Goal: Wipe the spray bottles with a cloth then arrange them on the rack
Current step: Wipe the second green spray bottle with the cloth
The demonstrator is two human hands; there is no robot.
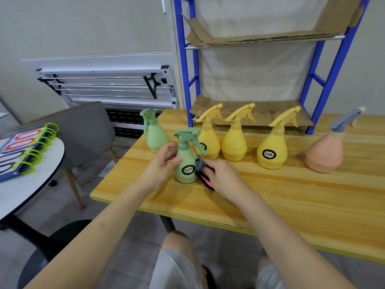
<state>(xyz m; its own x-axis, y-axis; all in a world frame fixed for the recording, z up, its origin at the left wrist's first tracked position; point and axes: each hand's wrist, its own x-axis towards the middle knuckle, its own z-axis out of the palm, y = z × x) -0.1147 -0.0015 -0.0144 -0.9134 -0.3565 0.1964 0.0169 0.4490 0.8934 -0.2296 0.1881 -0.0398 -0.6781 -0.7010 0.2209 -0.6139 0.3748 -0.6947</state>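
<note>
- Upright near the front-left part of the pale wooden table (270, 195) stands a mint-green plastic spray bottle with a black oval label (186, 163).
- The left hand (161, 166) curls round that bottle's left side, thumb at its shoulder.
- The right hand (220, 176) grips a dark grey cloth with a pink patch (203, 173), pressing it to the bottle's right flank.
- Behind, a second mint-green spray bottle (155, 134) sits at the table's left edge.
- To the right, three yellow plastic spray bottles (234, 142) stand in a row, then a salmon-pink conical spray bottle with a grey-blue trigger (325, 153).
- At the back stands a blue metal rack with cardboard-lined shelves (331, 80), holding no bottles.
- Left of the table are a grey chair (87, 130) and a round white table (25, 188).
</note>
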